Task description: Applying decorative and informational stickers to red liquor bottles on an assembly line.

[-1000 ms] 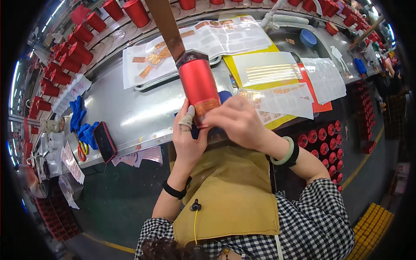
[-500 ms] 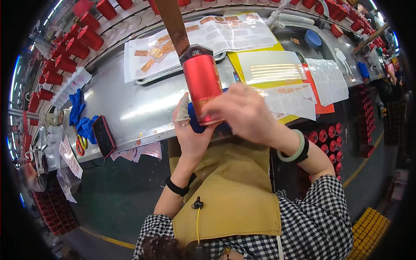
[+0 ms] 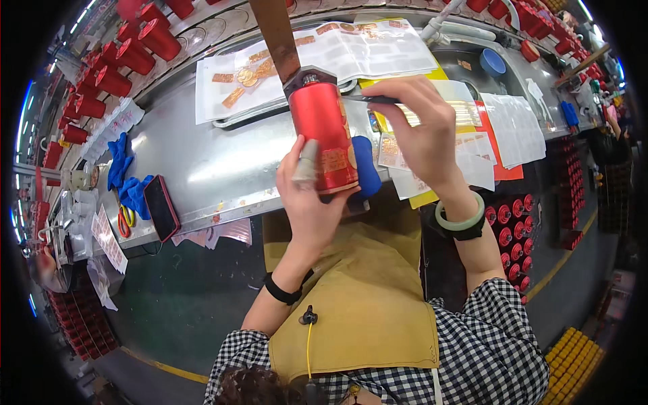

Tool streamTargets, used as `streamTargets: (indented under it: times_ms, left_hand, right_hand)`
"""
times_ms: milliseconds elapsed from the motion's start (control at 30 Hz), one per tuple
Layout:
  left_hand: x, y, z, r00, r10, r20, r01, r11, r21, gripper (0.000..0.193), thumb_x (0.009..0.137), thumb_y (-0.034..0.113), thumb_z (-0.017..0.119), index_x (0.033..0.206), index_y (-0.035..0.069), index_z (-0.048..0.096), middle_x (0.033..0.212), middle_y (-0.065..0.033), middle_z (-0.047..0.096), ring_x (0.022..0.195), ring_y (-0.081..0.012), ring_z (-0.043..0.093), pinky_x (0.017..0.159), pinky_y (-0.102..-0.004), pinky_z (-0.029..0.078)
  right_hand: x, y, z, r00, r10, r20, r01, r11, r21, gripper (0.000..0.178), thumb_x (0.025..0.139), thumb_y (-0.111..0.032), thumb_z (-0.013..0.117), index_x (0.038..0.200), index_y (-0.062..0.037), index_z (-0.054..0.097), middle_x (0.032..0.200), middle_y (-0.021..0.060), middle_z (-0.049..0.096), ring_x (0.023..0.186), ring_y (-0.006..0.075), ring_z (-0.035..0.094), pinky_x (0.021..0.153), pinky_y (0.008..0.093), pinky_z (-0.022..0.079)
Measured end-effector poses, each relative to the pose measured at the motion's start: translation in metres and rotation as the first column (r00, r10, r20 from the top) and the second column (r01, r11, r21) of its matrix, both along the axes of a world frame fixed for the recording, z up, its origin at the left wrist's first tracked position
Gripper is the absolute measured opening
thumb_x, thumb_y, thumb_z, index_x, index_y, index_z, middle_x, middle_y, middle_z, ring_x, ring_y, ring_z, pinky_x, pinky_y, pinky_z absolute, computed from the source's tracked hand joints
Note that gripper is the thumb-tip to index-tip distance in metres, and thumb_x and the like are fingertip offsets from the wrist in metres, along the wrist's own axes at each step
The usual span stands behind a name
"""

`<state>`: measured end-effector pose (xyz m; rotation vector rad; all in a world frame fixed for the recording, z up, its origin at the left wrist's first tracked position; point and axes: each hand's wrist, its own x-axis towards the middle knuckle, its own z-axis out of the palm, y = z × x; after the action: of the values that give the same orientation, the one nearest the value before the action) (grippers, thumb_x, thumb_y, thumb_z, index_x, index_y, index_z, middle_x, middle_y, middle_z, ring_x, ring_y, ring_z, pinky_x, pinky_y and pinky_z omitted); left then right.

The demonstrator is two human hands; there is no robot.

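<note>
A glossy red bottle (image 3: 314,118) with gold decoration near its base tilts in front of me, its neck against a dark holder (image 3: 309,75) on a brown upright bar (image 3: 277,37). My left hand (image 3: 307,206) closes round the bottle's lower end; one finger wears a pale cover. To the right of the bottle, my right hand (image 3: 425,125) is raised, pinching a slim dark tool (image 3: 383,100), perhaps tweezers, that points left. A blue pad (image 3: 365,165) shows beside the bottle's base. Sheets of gold stickers (image 3: 405,148) lie near my right hand.
A metal bench (image 3: 216,158) runs across, with a phone (image 3: 162,208), blue gloves (image 3: 119,162) and scissors (image 3: 125,221) at left. More sticker sheets (image 3: 364,50) lie behind. A sink with a blue bowl (image 3: 492,62) is at right. Red bottles (image 3: 516,229) stand below the bench.
My right hand has moved from the bottle's lower end up and right, away from it. The bottle has shifted slightly right and turned, showing more gold decoration.
</note>
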<state>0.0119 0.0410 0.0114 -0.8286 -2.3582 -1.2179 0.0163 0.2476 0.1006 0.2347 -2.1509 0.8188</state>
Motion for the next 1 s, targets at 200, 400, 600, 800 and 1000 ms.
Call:
streamTargets:
  times_ms: [200,400,600,800,1000]
  left_hand:
    - [-0.006,-0.023,-0.012,0.866,-0.131,0.483,0.035,0.979,0.202,0.105,0.070,0.018,0.098,0.156,-0.002,0.040,0.145,-0.0199,0.058,0.128,-0.0323,0.060,0.109,-0.0421,0.048]
    - [-0.010,-0.025,-0.013,0.959,-0.083,0.272,0.061,0.994,0.089,0.105,0.076,0.018,0.095,0.157,-0.006,0.034,0.144,-0.0208,0.061,0.132,-0.0297,0.060,0.113,-0.0408,0.044]
    - [-0.015,-0.034,-0.018,0.935,-0.079,0.345,0.077,0.997,0.021,0.110,0.077,0.017,0.093,0.162,-0.004,0.026,0.145,-0.0203,0.061,0.130,-0.0299,0.060,0.113,-0.0413,0.043]
    - [-0.021,-0.040,-0.026,0.953,-0.111,0.283,0.152,0.980,-0.126,0.112,0.080,0.018,0.092,0.164,-0.001,0.022,0.143,-0.0150,0.062,0.131,-0.0319,0.051,0.113,-0.0415,0.038]
    - [-0.022,-0.038,-0.022,0.944,-0.131,0.303,0.167,0.982,-0.093,0.102,0.080,0.014,0.090,0.162,0.001,0.030,0.145,-0.0167,0.060,0.131,-0.0332,0.051,0.113,-0.0431,0.039]
  right_hand:
    - [0.006,-0.034,-0.035,0.899,0.432,0.071,-0.420,0.806,0.416,0.021,0.083,-0.013,0.069,0.103,-0.0140,0.075,0.097,0.0021,0.071,0.086,0.0189,0.065,0.083,0.0363,0.053]
    - [-0.086,0.003,-0.023,0.986,0.132,0.099,-0.160,0.913,0.375,0.025,0.085,-0.018,0.078,0.107,-0.0106,0.071,0.091,0.0078,0.069,0.087,0.0305,0.066,0.080,0.0408,0.052]
    - [-0.045,-0.006,-0.051,0.932,0.354,-0.076,-0.282,0.840,0.463,0.021,0.079,-0.015,0.074,0.100,-0.0162,0.074,0.097,-0.0020,0.072,0.085,0.0202,0.059,0.081,0.0345,0.048]
    - [-0.021,-0.012,-0.046,0.907,0.392,0.156,-0.421,0.864,0.276,0.025,0.085,-0.016,0.076,0.109,-0.0115,0.071,0.102,0.0043,0.072,0.089,0.0262,0.067,0.084,0.0384,0.053]
    - [-0.049,0.020,-0.039,0.977,0.212,-0.006,-0.188,0.879,0.438,0.019,0.084,-0.008,0.074,0.101,-0.0139,0.073,0.102,0.0021,0.075,0.079,0.0209,0.059,0.079,0.0357,0.046]
